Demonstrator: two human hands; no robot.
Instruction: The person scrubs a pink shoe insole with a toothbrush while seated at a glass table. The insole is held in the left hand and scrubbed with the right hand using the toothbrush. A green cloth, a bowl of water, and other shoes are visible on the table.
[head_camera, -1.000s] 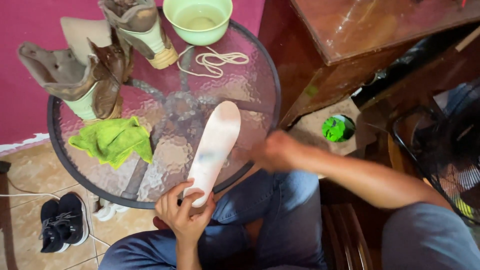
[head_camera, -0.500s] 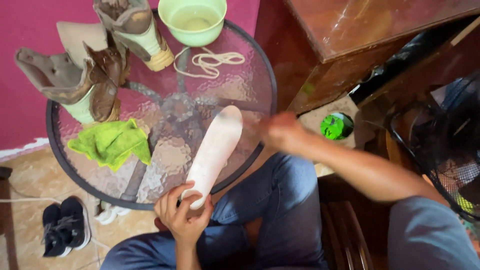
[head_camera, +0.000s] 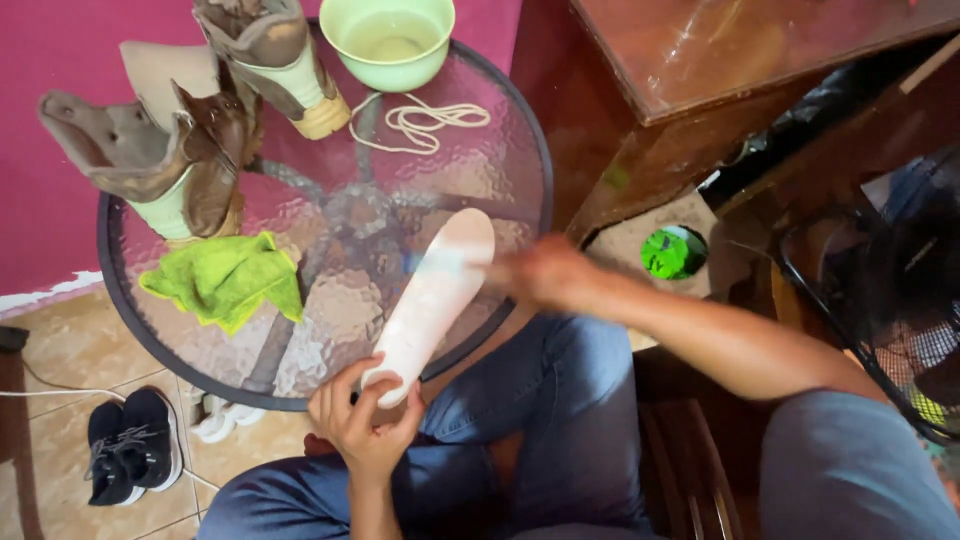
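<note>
a: head view, looking straight down. the left hand (head_camera: 365, 425) pinches the near end of a white insole (head_camera: 432, 292), fingers curled round its heel, thumb on top. the insole slants up and away over the edge of a round glass table (head_camera: 505, 130), far end over the glass.

b: and the right hand?

a: right hand (head_camera: 540, 272) is just beside the insole's upper half, over the table's right rim. it's blurred, so can't tell if the fingers are wide, narrow, or gripping anything. there's a bluish smear between it and the insole, can't make it out.

b: what else is on the table?

a: two tan boots, one (head_camera: 165, 165) on the left, the other (head_camera: 275, 60) at the back. a green bowl (head_camera: 392, 40) with liquid at the far edge, a coiled lace (head_camera: 425, 118) just in front of it. a green cloth (head_camera: 228, 280) lies crumpled below the left boot, well apart from the insole.

b: floor?

a: black sneakers (head_camera: 130, 445) lower left on the tiles, a green round thing (head_camera: 668, 255) down on the right by a wooden cabinet (head_camera: 700, 70). person's in jeans, seated.
</note>
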